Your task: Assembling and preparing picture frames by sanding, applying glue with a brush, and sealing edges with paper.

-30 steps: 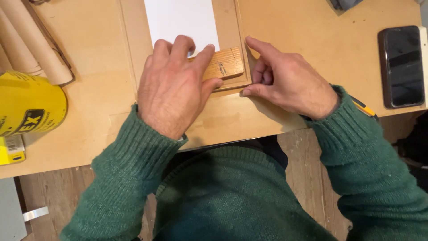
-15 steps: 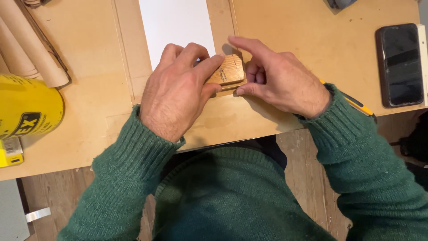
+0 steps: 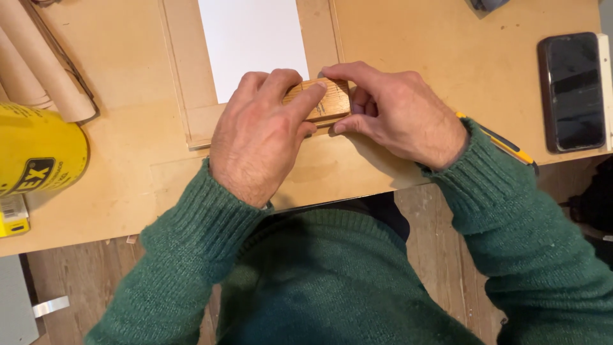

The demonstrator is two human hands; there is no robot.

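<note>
Wooden block (image 3: pixel 325 101) on frame, gripped between both hands, fingers curled.

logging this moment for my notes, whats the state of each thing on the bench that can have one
small wooden block: lying flat on the frame, gripped by both hands
left hand: shut on the block
right hand: shut on the block
flat wooden frame: flat on the bench, white panel inside
black phone: screen dark, face up
yellow round can: on its side
</note>
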